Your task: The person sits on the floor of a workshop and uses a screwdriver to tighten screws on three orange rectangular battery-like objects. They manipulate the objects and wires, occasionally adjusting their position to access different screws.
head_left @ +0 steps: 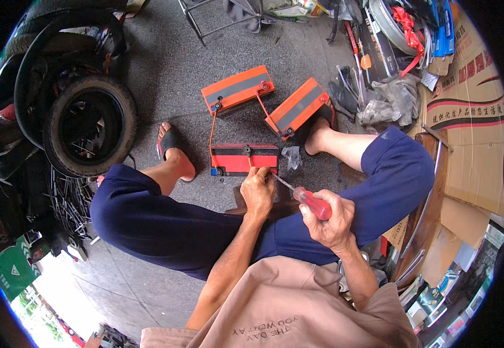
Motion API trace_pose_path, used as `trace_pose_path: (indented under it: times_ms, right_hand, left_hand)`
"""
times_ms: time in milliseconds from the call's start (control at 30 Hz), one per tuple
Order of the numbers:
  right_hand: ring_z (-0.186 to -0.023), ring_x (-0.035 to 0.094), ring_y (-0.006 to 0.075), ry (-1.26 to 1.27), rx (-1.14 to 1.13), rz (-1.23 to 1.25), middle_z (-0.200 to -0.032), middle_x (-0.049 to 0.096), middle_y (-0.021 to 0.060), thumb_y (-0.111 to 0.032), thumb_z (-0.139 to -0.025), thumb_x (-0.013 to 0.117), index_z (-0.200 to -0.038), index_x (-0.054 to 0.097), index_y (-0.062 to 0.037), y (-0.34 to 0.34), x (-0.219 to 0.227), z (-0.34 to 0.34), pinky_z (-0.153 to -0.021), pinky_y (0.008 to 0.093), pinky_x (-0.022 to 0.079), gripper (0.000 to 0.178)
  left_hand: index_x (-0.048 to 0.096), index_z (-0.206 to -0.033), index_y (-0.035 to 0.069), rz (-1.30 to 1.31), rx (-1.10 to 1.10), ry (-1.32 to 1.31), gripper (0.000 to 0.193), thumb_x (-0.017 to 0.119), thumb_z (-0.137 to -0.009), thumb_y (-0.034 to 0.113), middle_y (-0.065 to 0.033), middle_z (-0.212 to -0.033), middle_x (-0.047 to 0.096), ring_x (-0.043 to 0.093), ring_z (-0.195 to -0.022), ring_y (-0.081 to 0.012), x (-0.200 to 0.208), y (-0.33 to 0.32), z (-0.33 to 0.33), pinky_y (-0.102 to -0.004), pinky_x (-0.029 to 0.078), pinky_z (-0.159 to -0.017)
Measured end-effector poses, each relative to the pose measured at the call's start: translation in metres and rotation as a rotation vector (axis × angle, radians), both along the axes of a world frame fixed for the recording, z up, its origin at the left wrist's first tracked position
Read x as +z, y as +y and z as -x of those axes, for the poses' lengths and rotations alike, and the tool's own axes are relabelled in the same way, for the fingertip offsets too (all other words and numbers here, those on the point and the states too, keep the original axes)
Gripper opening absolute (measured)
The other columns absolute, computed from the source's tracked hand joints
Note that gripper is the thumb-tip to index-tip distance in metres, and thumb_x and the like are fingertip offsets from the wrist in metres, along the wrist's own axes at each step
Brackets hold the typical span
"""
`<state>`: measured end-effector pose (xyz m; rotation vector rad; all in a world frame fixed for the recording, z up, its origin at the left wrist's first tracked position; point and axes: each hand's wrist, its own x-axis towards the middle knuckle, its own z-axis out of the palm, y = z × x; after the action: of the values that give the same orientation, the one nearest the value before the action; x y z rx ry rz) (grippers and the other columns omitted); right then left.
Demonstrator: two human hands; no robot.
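My right hand (330, 219) is wrapped round the clear red handle of a screwdriver (313, 203). Its shaft slants up and left to the near right corner of a red battery (231, 162), beside my left fingertips. My left hand (257, 190) is closed at that battery's near edge, pinching a short orange wire (250, 159) that comes from the post at the far edge; the wire's end is hidden under the fingers. Two orange batteries with grey stripes, one at the far left (237, 90) and one at the right (299, 109), lie beyond, joined by orange wires.
The batteries lie on a rough grey floor (165, 69) between my sandalled feet. A scrap of clear plastic (291, 157) is beside the red battery. Tyres (92, 124) are stacked at the left, with metal rods (72, 200) below. Cardboard (466, 133) and crumpled plastic (388, 101) stand at the right.
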<state>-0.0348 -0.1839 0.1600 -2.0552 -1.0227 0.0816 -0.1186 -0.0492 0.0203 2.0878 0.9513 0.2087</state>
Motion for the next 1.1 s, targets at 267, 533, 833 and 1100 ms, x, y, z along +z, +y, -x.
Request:
trace_pose_path:
  times_ms: [267, 533, 833, 1100]
  right_hand:
    - [-0.062, 0.068, 0.0307, 0.045, 0.115, 0.098, -0.083, 0.069, 0.0158, -0.014, -0.082, 0.079, -0.104, 0.055, 0.0022, 0.008, 0.013, 0.001, -0.056, 0.037, 0.053, 0.037]
    - [-0.09, 0.065, 0.0357, -0.022, 0.003, 0.206, -0.103, 0.064, 0.0188, -0.003, -0.08, 0.072, -0.106, 0.059, -0.0005, 0.05, 0.038, 0.013, -0.076, 0.0416, 0.054, 0.029]
    - [-0.052, 0.052, 0.0252, 0.448, 0.334, -0.263, -0.059, 0.052, 0.0104, 0.0, -0.087, 0.061, -0.063, 0.053, 0.003, 0.086, 0.016, 0.019, -0.054, 0.0357, 0.041, 0.026]
    - [-0.042, 0.039, 0.021, 0.668, 0.453, -0.218, -0.048, 0.041, 0.0071, -0.005, -0.084, 0.071, -0.051, 0.041, -0.0011, 0.086, 0.016, -0.005, -0.046, 0.0367, 0.031, 0.044]
  left_hand:
    - [0.072, -0.096, 0.006, -0.011, -0.024, 0.016, 0.02, 0.067, -0.076, 0.004, -0.0161, -0.087, 0.066, 0.066, -0.082, -0.0398, 0.003, -0.002, -0.001, -0.0465, 0.052, -0.071]
    - [0.067, -0.085, 0.008, -0.057, -0.02, 0.019, 0.007, 0.068, -0.078, 0.009, -0.0137, -0.081, 0.062, 0.065, -0.075, -0.0386, -0.003, -0.002, -0.001, -0.0488, 0.052, -0.065]
    - [0.064, -0.088, 0.009, -0.042, -0.045, 0.035, 0.01, 0.068, -0.079, 0.012, -0.0148, -0.082, 0.061, 0.064, -0.073, -0.0406, -0.004, -0.002, 0.001, -0.0509, 0.051, -0.063]
    - [0.063, -0.086, 0.009, 0.001, -0.041, 0.048, 0.011, 0.069, -0.077, 0.012, -0.0157, -0.082, 0.06, 0.064, -0.075, -0.0409, 0.001, 0.001, 0.0, -0.0511, 0.051, -0.063]
